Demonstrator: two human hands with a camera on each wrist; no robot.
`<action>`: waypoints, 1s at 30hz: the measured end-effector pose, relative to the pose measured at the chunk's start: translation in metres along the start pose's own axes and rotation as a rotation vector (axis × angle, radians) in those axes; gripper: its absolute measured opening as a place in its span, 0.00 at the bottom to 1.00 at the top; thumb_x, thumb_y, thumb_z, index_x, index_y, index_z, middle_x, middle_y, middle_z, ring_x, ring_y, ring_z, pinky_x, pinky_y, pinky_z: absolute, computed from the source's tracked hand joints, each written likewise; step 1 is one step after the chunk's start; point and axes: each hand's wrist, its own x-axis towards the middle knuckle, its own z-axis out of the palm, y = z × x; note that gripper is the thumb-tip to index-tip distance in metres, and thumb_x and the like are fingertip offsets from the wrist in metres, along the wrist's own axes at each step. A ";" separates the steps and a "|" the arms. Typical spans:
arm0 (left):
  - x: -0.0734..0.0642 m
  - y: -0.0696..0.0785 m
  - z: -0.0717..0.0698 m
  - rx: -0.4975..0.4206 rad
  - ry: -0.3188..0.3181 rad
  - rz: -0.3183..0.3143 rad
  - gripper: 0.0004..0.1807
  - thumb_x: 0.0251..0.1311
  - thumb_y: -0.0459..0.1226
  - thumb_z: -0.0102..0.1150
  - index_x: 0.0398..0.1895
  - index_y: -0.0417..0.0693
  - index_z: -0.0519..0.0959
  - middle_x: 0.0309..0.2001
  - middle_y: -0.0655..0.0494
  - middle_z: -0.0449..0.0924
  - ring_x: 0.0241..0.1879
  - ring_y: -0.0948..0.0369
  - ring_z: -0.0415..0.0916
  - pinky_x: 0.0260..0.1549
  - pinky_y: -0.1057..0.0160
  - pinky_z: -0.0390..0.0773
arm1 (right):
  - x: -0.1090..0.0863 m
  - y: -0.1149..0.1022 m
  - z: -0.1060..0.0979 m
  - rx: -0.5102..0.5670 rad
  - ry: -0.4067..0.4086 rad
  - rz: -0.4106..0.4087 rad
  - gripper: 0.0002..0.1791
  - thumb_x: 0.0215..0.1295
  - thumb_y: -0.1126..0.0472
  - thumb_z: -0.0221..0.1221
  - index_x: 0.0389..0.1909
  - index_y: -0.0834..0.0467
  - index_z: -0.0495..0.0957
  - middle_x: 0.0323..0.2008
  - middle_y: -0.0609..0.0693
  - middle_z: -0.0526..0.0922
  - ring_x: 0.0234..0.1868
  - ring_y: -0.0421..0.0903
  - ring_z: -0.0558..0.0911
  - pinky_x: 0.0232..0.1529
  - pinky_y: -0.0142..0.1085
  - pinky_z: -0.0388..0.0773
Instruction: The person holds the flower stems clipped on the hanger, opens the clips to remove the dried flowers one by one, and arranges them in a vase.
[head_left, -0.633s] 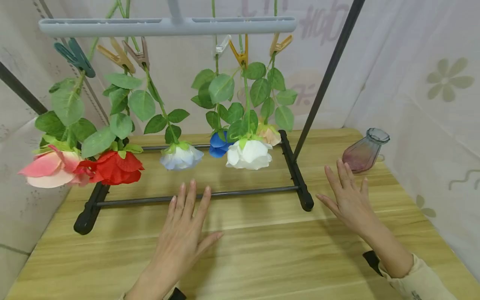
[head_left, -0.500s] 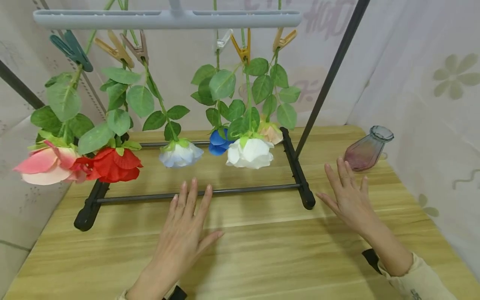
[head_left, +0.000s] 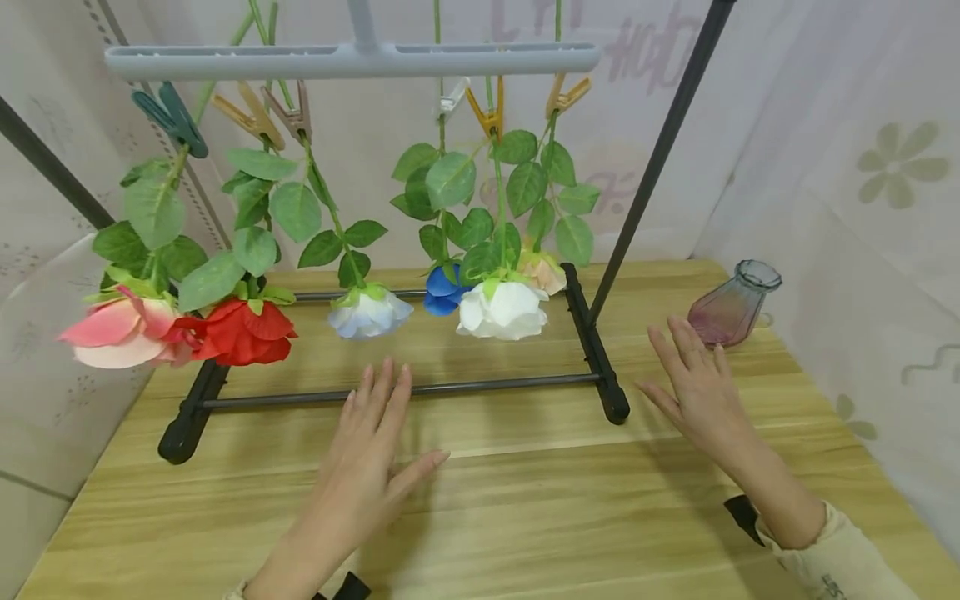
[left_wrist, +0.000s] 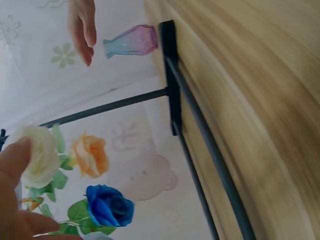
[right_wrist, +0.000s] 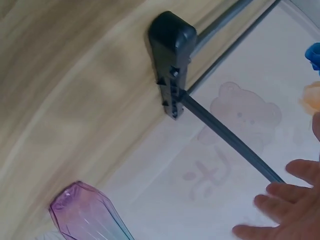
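In the head view my left hand (head_left: 356, 471) hovers over the table with its fingers straight, tips overlapping the rack's front bar, holding nothing. My right hand (head_left: 701, 396) is held out at the right with spread fingers, near a tilted-looking glass vase (head_left: 733, 307) that fades from pink to grey-blue. Artificial roses hang head down: a pink rose (head_left: 120, 335), red rose (head_left: 246, 333), pale blue rose (head_left: 369, 315), blue rose (head_left: 442, 292), white rose (head_left: 502, 312) and peach rose (head_left: 543, 273). In the right wrist view the right hand's fingers (right_wrist: 280, 200) are apart with nothing between them.
A grey hanger bar (head_left: 465, 60) crosses above the roses. Clothespins, such as a dark teal clothespin (head_left: 171, 119), grip the stems. The black rack's base (head_left: 592, 342) stands on the wooden table (head_left: 525, 508), with slanting poles at both sides. Patterned cloth (head_left: 847, 250) surrounds the table.
The head view has shifted slightly. My left fingers have drawn a little closer together, and my right fingers have moved slightly. The roses still hang from the rack, and the vase stays where it was.
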 end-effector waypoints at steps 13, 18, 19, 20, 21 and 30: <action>0.019 0.004 -0.017 -0.465 0.481 0.055 0.18 0.51 0.24 0.64 0.47 0.38 0.80 0.44 0.47 0.84 0.45 0.70 0.79 0.46 0.78 0.73 | 0.020 -0.013 -0.012 0.106 0.468 -0.412 0.19 0.71 0.55 0.49 0.42 0.65 0.82 0.38 0.57 0.83 0.36 0.53 0.81 0.45 0.31 0.74; 0.042 0.023 -0.031 -0.622 0.391 -0.016 0.08 0.57 0.28 0.61 0.40 0.40 0.82 0.38 0.51 0.85 0.38 0.71 0.81 0.36 0.76 0.77 | 0.042 -0.030 -0.023 0.131 0.485 -0.509 0.16 0.71 0.58 0.50 0.42 0.65 0.82 0.39 0.57 0.84 0.38 0.53 0.83 0.47 0.31 0.75; 0.049 0.029 -0.034 -0.657 0.361 -0.018 0.08 0.58 0.29 0.61 0.41 0.40 0.82 0.39 0.51 0.85 0.38 0.69 0.81 0.35 0.75 0.77 | 0.049 -0.034 -0.027 0.135 0.481 -0.517 0.16 0.71 0.59 0.50 0.42 0.65 0.82 0.39 0.57 0.84 0.39 0.53 0.83 0.45 0.34 0.77; 0.058 0.035 -0.037 -0.696 0.336 -0.015 0.08 0.58 0.29 0.60 0.41 0.39 0.81 0.39 0.50 0.84 0.38 0.67 0.81 0.35 0.75 0.77 | 0.057 -0.038 -0.031 0.135 0.477 -0.525 0.15 0.71 0.59 0.50 0.43 0.64 0.82 0.40 0.57 0.84 0.39 0.54 0.83 0.43 0.36 0.78; 0.068 0.042 -0.040 -0.739 0.308 -0.008 0.09 0.59 0.30 0.59 0.43 0.39 0.81 0.40 0.50 0.84 0.39 0.65 0.81 0.36 0.74 0.77 | 0.067 -0.041 -0.036 0.144 0.474 -0.535 0.14 0.70 0.60 0.51 0.44 0.64 0.82 0.41 0.57 0.84 0.40 0.54 0.83 0.41 0.39 0.78; 0.157 0.104 -0.041 -1.045 0.046 -0.172 0.23 0.69 0.34 0.46 0.66 0.42 0.62 0.62 0.50 0.68 0.59 0.59 0.69 0.57 0.65 0.69 | 0.153 -0.062 -0.074 0.092 0.470 -0.641 0.11 0.60 0.73 0.58 0.44 0.66 0.80 0.41 0.60 0.82 0.44 0.55 0.80 0.45 0.43 0.78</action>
